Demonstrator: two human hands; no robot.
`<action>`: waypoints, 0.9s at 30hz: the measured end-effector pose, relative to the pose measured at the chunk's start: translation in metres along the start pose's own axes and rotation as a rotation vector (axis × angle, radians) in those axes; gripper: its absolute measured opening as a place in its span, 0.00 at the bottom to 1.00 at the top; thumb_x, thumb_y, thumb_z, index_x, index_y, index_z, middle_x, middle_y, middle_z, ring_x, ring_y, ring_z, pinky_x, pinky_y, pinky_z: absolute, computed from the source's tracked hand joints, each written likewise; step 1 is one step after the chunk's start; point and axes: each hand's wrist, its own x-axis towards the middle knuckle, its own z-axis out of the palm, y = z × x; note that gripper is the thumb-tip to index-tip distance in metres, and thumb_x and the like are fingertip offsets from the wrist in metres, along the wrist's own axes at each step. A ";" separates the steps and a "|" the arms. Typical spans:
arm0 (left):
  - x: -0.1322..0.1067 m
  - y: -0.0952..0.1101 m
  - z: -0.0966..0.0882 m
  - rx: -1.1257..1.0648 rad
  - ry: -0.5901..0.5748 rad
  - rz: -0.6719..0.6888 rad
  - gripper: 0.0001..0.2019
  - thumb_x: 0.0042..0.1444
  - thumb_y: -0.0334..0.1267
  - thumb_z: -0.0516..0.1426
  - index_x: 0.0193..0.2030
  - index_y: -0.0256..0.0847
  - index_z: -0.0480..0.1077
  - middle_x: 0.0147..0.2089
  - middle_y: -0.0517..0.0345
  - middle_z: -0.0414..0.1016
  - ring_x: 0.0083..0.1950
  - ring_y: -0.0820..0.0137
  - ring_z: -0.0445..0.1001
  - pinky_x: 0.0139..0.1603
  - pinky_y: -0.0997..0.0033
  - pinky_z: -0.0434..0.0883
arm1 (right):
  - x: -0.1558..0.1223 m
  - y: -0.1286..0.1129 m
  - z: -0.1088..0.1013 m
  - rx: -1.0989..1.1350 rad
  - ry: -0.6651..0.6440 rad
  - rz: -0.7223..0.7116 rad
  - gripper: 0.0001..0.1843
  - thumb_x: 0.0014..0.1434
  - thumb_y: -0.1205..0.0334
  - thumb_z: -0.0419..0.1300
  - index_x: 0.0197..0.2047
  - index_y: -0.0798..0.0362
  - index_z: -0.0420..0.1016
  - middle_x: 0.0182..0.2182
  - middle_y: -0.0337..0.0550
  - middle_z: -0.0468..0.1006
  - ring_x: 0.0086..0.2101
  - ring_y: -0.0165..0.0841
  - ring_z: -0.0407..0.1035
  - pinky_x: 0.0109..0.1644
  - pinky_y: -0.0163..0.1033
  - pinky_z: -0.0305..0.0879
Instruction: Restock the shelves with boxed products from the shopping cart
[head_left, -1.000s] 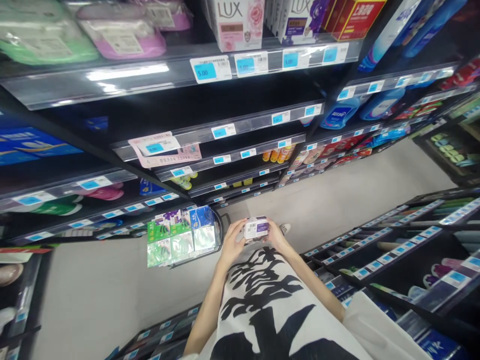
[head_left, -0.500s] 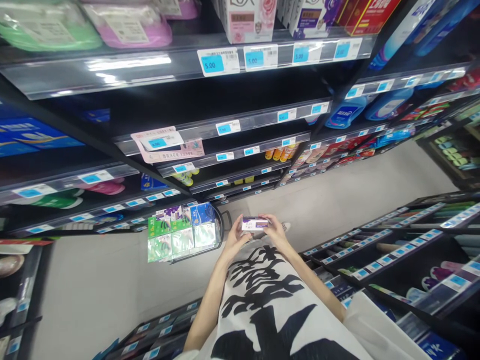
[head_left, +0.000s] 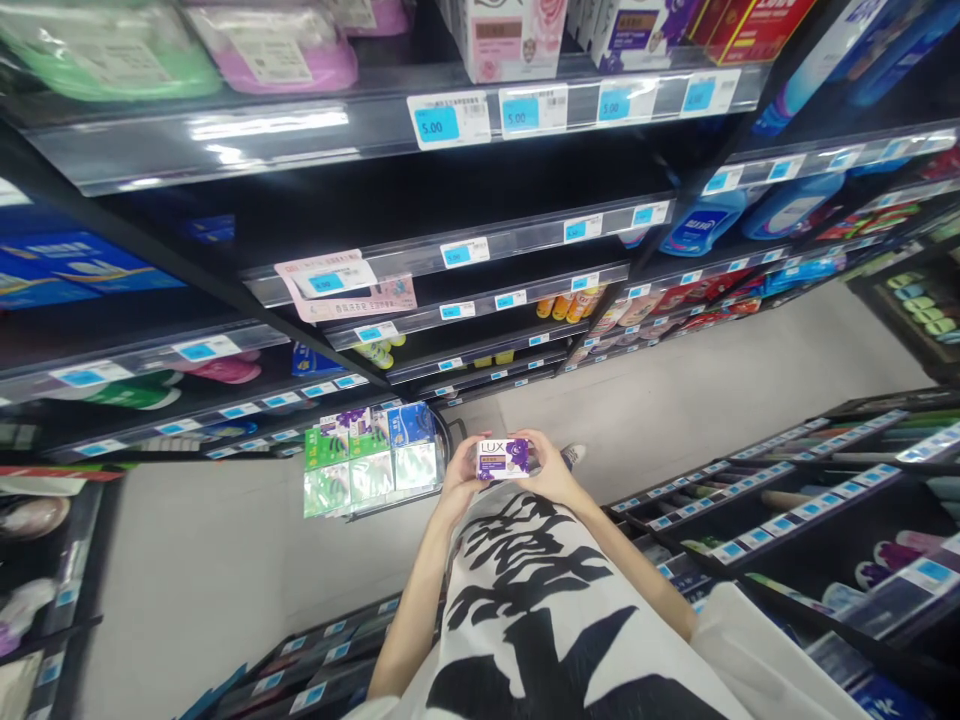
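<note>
A white and purple LUX soap box (head_left: pixel 502 460) is held level in front of my body, its printed front turned up to the camera. My left hand (head_left: pixel 460 474) grips the box's left end. At the right end my right hand (head_left: pixel 550 468) closes on it too, so both hands share the one box. Just left of my hands stands a cart (head_left: pixel 442 455) loaded with green, white and blue packs (head_left: pixel 371 460). Similar LUX boxes (head_left: pixel 630 35) stand on the top shelf, beside pink ones (head_left: pixel 511 40).
Shelving with a price-tagged edge (head_left: pixel 262 135) rises ahead of me. Blue bottles (head_left: pixel 705 222) and orange bottles (head_left: pixel 570 303) stand on lower shelves at the right. Another shelf row (head_left: pixel 817 515) runs close behind on the right. Grey floor (head_left: pixel 187 560) runs along the aisle.
The box has been tilted between my hands, so its broad LUX front now faces up instead of a narrow side. The whole view has shifted slightly.
</note>
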 end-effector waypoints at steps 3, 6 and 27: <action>-0.001 -0.003 -0.002 -0.019 0.002 -0.031 0.37 0.38 0.23 0.63 0.59 0.47 0.69 0.69 0.50 0.68 0.55 0.61 0.76 0.40 0.73 0.73 | 0.000 0.000 0.000 -0.017 -0.015 0.014 0.41 0.48 0.69 0.73 0.63 0.44 0.66 0.61 0.51 0.74 0.62 0.44 0.70 0.62 0.49 0.70; -0.002 -0.006 -0.006 -0.010 0.008 -0.041 0.38 0.38 0.23 0.63 0.60 0.48 0.68 0.69 0.50 0.68 0.57 0.60 0.75 0.42 0.73 0.73 | 0.000 -0.002 0.000 -0.026 -0.019 0.027 0.42 0.46 0.69 0.73 0.64 0.45 0.66 0.61 0.51 0.75 0.61 0.45 0.70 0.61 0.49 0.71; -0.002 -0.008 -0.001 0.002 0.042 -0.069 0.38 0.35 0.26 0.62 0.60 0.45 0.70 0.62 0.51 0.74 0.56 0.58 0.75 0.44 0.69 0.72 | -0.007 -0.006 0.001 -0.062 0.012 0.074 0.40 0.44 0.66 0.75 0.60 0.45 0.70 0.61 0.50 0.75 0.59 0.46 0.71 0.58 0.48 0.71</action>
